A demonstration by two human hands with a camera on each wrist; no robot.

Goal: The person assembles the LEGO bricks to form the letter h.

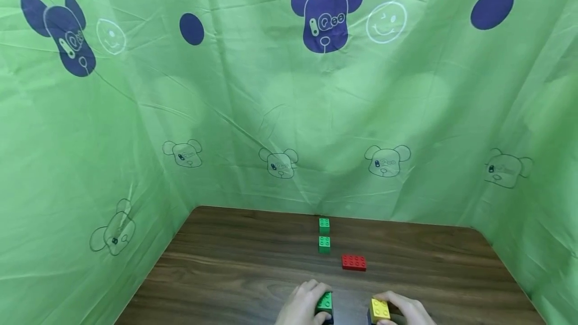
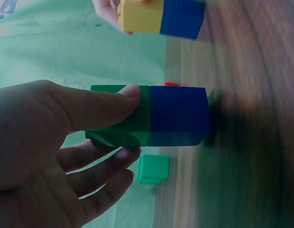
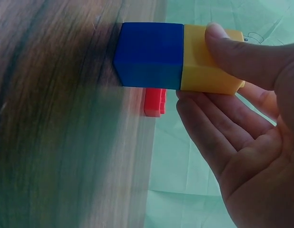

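Observation:
My left hand pinches a green brick between thumb and fingers. Joined under it is a blue brick, its base close over the table. On the other side my right hand grips a yellow brick that has a second blue brick joined beneath it. The two stacks stand upright, a short gap apart, near the front of the head view. Ahead of them lies a wide red brick, studs up.
Two more green bricks, a nearer one and a farther one, stand in a line toward the back of the brown wood table. A green cloth with printed bear heads walls in the back and both sides.

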